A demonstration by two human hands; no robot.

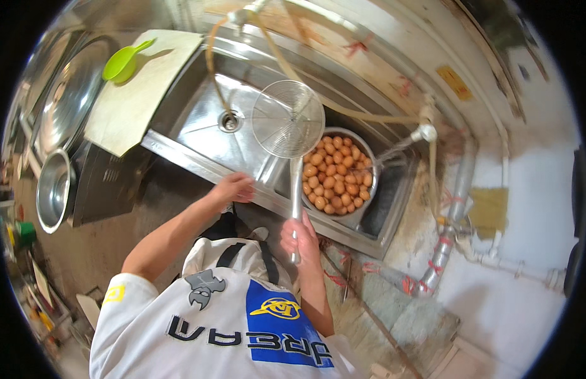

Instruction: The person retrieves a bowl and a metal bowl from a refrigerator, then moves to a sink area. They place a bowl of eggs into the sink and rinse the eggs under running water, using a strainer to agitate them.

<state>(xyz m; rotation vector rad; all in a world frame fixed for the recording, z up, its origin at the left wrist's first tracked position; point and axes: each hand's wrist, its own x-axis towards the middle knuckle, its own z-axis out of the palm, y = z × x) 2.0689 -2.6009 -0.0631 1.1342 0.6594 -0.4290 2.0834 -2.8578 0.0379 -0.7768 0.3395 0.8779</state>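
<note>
My right hand (300, 237) grips the metal handle of a spider skimmer (289, 118). Its round wire basket hangs over the divider between the two sink basins, partly overlapping the near-left rim of a metal pot (374, 177). Many brown eggs (338, 175) fill that pot, which stands in the right basin (392, 199). Water runs from a white tap (424, 133) into the pot's right side. By the front rim of the stainless sink (198, 163), my left hand (236, 187) holds nothing, its fingers loosely bent and a little blurred.
Across the left end of the sink lies a pale board (136, 99) with a green plastic ladle (122, 64) on it. A metal bowl (55, 189) and a large metal lid or wok (72, 94) stand farther left. A hose (212, 61) reaches the left basin's drain (230, 122). Pipes (463, 175) line the wall.
</note>
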